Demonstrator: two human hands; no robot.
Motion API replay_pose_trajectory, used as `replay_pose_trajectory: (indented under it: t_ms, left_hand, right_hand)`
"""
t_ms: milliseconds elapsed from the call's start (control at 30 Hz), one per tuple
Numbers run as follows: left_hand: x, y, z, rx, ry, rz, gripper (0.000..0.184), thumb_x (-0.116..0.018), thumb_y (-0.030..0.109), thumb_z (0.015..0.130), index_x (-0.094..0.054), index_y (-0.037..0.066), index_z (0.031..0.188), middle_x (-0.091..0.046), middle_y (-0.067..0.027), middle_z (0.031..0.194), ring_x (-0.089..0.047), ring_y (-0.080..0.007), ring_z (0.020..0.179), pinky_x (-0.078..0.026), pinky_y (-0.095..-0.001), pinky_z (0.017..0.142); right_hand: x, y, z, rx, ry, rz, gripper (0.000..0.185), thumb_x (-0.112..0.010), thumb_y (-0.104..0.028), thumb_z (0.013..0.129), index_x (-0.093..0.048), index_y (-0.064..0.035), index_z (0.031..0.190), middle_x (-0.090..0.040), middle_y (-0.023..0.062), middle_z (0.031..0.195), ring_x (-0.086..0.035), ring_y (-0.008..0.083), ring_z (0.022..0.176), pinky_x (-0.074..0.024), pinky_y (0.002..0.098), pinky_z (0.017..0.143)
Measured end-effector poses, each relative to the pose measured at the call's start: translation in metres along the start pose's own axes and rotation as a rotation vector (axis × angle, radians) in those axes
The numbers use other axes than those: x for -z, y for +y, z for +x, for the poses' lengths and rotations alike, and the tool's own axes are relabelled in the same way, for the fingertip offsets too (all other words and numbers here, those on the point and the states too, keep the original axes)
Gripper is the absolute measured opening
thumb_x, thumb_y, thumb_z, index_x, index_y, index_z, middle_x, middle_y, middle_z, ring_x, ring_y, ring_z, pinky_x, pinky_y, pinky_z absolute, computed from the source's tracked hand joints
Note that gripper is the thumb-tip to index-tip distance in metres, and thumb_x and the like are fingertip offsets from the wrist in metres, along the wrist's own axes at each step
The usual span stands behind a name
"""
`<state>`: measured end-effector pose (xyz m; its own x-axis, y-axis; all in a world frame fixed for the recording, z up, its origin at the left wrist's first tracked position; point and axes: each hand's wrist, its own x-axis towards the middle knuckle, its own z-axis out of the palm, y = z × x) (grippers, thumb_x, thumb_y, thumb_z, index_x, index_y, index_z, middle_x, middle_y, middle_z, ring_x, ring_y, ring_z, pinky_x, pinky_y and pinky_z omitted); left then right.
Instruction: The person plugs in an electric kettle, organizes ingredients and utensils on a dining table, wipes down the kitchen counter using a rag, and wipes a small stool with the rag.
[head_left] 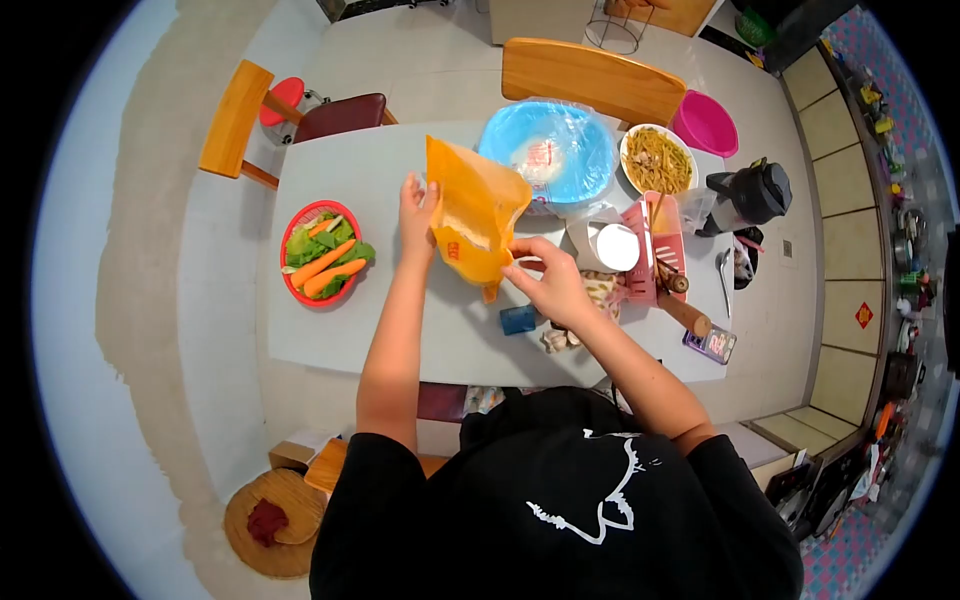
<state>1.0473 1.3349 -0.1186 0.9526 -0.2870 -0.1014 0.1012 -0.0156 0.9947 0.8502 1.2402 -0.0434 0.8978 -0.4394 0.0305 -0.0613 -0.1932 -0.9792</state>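
Over that pale-grey surface [325,340], left hand [417,215] and right hand [553,280] each have their grip clamped on a creased, orange, pouch-shaped bag [478,205].

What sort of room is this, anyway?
Most likely a home dining area beside a kitchen. A table holds a red basket with carrots, a wooden-backed chair stands at its far side, and kitchen cabinets line the right.
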Motion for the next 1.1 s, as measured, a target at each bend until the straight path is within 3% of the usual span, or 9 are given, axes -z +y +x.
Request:
replay_pose_trajectory:
  t_ms: [233, 300, 400, 500, 567, 667, 767, 833, 1100]
  left_hand:
    - [0.017, 0.018, -0.061, -0.026, -0.136, -0.082, 0.053, -0.044, 0.029, 0.09, -0.027, 0.002, 0.133, -0.036, -0.016, 0.131, -0.037, -0.021, 0.119, -0.031, -0.0329, 0.097]
    - [0.01, 0.03, -0.083, 0.045, 0.016, -0.07, 0.045, -0.04, 0.035, 0.091, -0.041, 0.003, 0.122, -0.046, -0.0076, 0.119, -0.043, -0.0177, 0.111, -0.035, -0.0311, 0.092]
    - [0.024, -0.014, -0.097, 0.05, 0.138, -0.044, 0.041, -0.046, 0.024, 0.089, -0.04, 0.0, 0.122, -0.046, -0.0121, 0.12, -0.045, -0.0184, 0.107, -0.035, -0.0299, 0.09]
    - [0.021, -0.029, -0.14, -0.058, 0.196, 0.233, 0.027, -0.049, 0.013, 0.085, -0.049, 0.003, 0.11, -0.05, -0.006, 0.105, -0.048, -0.0155, 0.092, -0.038, -0.0273, 0.082]
    - [0.02, -0.039, -0.163, -0.026, 0.075, 0.382, 0.031, -0.054, 0.007, 0.078, -0.049, 0.002, 0.108, -0.051, -0.0067, 0.1, -0.049, -0.0163, 0.088, -0.039, -0.0265, 0.08]
    - [0.01, -0.05, -0.192, 0.008, -0.132, 0.621, 0.041, -0.06, 0.012, 0.074, -0.047, 0.0, 0.111, -0.051, -0.0112, 0.098, -0.049, -0.0228, 0.091, -0.041, -0.0311, 0.08]
    - [0.001, -0.075, -0.207, -0.168, -0.305, 0.939, 0.059, -0.067, 0.021, 0.066, -0.044, 0.001, 0.116, -0.045, -0.0172, 0.106, -0.047, -0.0307, 0.099, -0.041, -0.0368, 0.084]
    - [-0.005, -0.075, -0.21, 0.069, -0.347, 0.918, 0.069, -0.069, 0.027, 0.064, -0.039, 0.001, 0.12, -0.039, -0.0188, 0.114, -0.043, -0.0349, 0.105, -0.041, -0.0395, 0.086]
    - [0.004, -0.056, -0.206, 0.078, -0.268, 0.906, 0.061, -0.065, 0.022, 0.067, -0.038, 0.001, 0.118, -0.04, -0.0193, 0.112, -0.044, -0.0368, 0.102, -0.04, -0.0411, 0.085]
  right_hand:
    - [0.003, 0.003, -0.008, 0.053, 0.034, -0.072, 0.036, -0.06, -0.009, 0.076, -0.051, -0.0033, 0.111, -0.054, 0.0113, 0.1, -0.056, 0.0212, 0.093, -0.0478, 0.0316, 0.076]
    - [0.008, 0.006, -0.018, -0.067, 0.052, -0.015, 0.035, -0.059, -0.006, 0.077, -0.051, -0.0032, 0.111, -0.053, 0.0093, 0.101, -0.057, 0.0181, 0.091, -0.047, 0.0294, 0.078]
    - [0.032, 0.027, -0.048, -0.126, 0.146, -0.261, 0.031, -0.057, -0.003, 0.076, -0.053, -0.0028, 0.106, -0.053, 0.0099, 0.097, -0.057, 0.0179, 0.087, -0.0472, 0.0274, 0.072]
    - [0.052, 0.069, -0.096, -0.251, 0.191, -0.407, 0.044, -0.06, -0.011, 0.072, -0.048, -0.007, 0.115, -0.052, 0.0127, 0.1, -0.055, 0.0278, 0.091, -0.046, 0.0348, 0.075]
    - [0.056, 0.081, -0.125, -0.285, 0.288, -0.73, 0.073, -0.069, -0.021, 0.065, -0.034, -0.0092, 0.128, -0.044, 0.0182, 0.112, -0.05, 0.0341, 0.1, -0.0451, 0.0374, 0.079]
    - [0.059, 0.095, -0.147, -0.437, 0.127, -0.658, 0.103, -0.077, -0.029, 0.055, -0.016, -0.0096, 0.136, -0.031, 0.0247, 0.124, -0.04, 0.038, 0.111, -0.042, 0.0393, 0.087]
    - [0.043, 0.108, -0.144, -0.341, 0.076, -0.765, 0.116, -0.081, -0.032, 0.05, -0.009, -0.0075, 0.137, -0.025, 0.0271, 0.128, -0.034, 0.0394, 0.117, -0.0389, 0.0393, 0.092]
    - [0.027, 0.109, -0.135, -0.394, 0.065, -0.741, 0.114, -0.081, -0.03, 0.051, -0.01, -0.0069, 0.137, -0.024, 0.0271, 0.13, -0.029, 0.0403, 0.121, -0.0365, 0.0399, 0.094]
    - [0.001, 0.121, -0.093, -0.269, 0.05, -0.533, 0.097, -0.076, -0.012, 0.057, -0.019, -0.0117, 0.135, -0.024, 0.0229, 0.132, -0.036, 0.0412, 0.116, -0.0393, 0.0397, 0.092]
